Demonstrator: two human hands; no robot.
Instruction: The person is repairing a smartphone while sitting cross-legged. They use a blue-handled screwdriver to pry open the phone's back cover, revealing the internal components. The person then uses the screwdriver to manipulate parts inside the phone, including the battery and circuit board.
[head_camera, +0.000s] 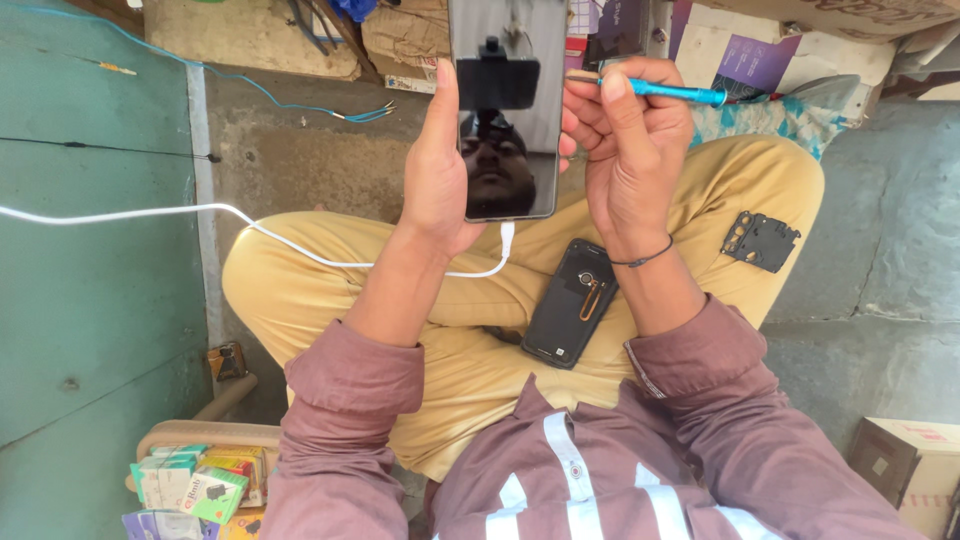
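Left hand (437, 180) grips dark-screened phone (507, 110) upright above lap, white cable (300, 250) plugged in below. Right hand (630, 150) fingers pinch blue screwdriver (665, 92) beside phone edge. Opened phone back (570, 303) rests on thigh.

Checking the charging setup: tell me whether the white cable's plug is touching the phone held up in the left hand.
Touching. The head view shows the white cable's plug seated against the bottom edge of the phone, with no gap, while the left hand grips the phone's side.
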